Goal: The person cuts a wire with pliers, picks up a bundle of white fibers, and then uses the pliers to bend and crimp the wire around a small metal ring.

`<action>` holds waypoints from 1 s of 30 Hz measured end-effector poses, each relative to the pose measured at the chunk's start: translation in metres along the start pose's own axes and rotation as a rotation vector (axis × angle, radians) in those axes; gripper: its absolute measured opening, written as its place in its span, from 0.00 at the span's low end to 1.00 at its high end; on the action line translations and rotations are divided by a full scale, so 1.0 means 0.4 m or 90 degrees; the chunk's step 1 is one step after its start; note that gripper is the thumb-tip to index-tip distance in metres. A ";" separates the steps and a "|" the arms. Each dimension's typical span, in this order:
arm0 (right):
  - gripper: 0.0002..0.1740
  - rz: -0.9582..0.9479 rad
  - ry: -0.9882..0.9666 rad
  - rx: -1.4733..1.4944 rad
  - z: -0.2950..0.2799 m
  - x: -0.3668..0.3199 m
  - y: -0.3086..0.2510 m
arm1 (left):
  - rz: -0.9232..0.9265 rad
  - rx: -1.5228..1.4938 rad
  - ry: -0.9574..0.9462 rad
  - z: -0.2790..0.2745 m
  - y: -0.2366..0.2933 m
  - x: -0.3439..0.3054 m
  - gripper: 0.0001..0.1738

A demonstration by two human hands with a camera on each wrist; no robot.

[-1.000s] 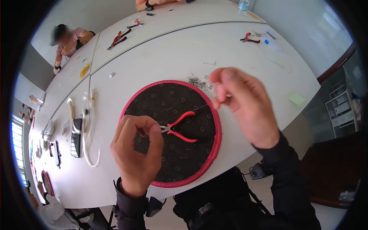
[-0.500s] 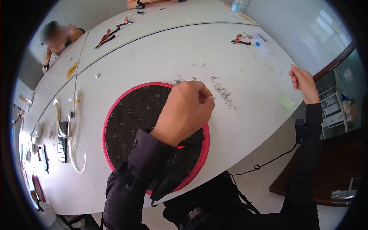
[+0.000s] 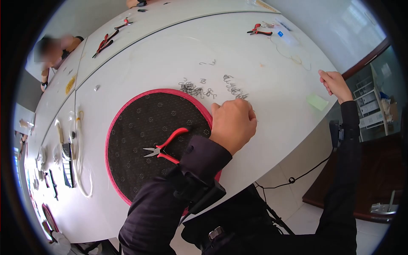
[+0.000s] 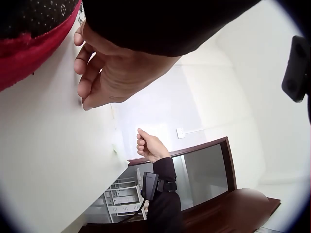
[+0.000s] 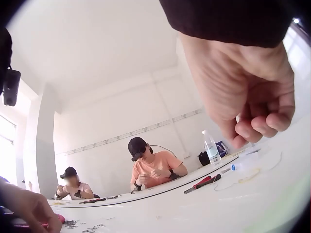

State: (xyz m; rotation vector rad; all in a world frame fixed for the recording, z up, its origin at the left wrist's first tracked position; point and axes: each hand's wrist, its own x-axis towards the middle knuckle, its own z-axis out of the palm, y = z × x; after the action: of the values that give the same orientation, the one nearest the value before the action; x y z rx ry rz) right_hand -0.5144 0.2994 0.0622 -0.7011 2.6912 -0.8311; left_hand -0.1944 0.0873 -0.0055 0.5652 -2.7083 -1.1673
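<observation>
My left hand (image 3: 236, 125) is low over the white table, just right of the round dark mat (image 3: 140, 114) and at the lower end of a row of small metal hooks (image 3: 231, 86). Its fingers (image 4: 90, 73) bend down towards the tabletop in the left wrist view; whether they pinch anything is hidden. My right hand (image 3: 335, 86) is raised far to the right, near the table edge. Its fingers (image 5: 260, 127) are curled in with the thumb against them, and I cannot tell if something thin is between them. Red-handled pliers (image 3: 159, 151) lie spread on the mat.
A pile of hooks (image 3: 191, 88) lies at the mat's upper edge. Farther off are other pliers (image 3: 259, 32), a green note (image 3: 317, 102), white strands (image 3: 80, 170) on the left and a bottle (image 5: 211, 148). Two people sit across the table.
Both hands were over the mat, with a thin line near them. The right hand has gone far right. The left hand has crossed to the hook row, uncovering the pliers.
</observation>
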 end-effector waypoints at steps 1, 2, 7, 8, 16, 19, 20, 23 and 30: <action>0.26 -0.001 -0.003 -0.010 0.003 0.002 -0.003 | 0.018 0.005 0.008 0.005 -0.002 -0.002 0.08; 0.25 -0.006 -0.002 -0.013 0.007 0.004 -0.004 | 0.036 0.009 0.016 0.007 -0.006 -0.005 0.08; 0.25 -0.008 -0.003 -0.020 0.017 0.009 0.002 | 0.020 -0.051 -0.006 -0.041 -0.007 -0.009 0.08; 0.25 -0.007 0.000 -0.016 0.018 0.009 0.004 | 0.019 -0.053 -0.014 -0.047 -0.008 -0.008 0.08; 0.25 -0.016 0.011 -0.010 0.021 0.011 0.024 | 0.033 -0.108 -0.049 -0.042 -0.011 -0.014 0.09; 0.25 -0.006 0.014 -0.011 0.022 0.009 0.029 | 0.045 -0.113 -0.022 -0.035 -0.018 -0.018 0.10; 0.25 0.006 0.012 -0.011 0.021 0.007 0.029 | 0.054 -0.095 -0.011 -0.034 -0.019 -0.019 0.10; 0.25 0.022 0.014 -0.015 0.021 -0.007 0.026 | 0.092 -0.045 0.018 -0.031 -0.024 -0.025 0.10; 0.33 -0.015 0.092 -0.152 -0.029 -0.087 0.079 | 0.141 -0.019 0.060 -0.042 -0.023 -0.050 0.10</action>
State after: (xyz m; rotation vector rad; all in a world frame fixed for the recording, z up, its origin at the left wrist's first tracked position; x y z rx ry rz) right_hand -0.5005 0.3454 0.0563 -0.7503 2.9503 -0.5906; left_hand -0.1690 0.0780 -0.0002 0.2974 -2.5900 -1.0919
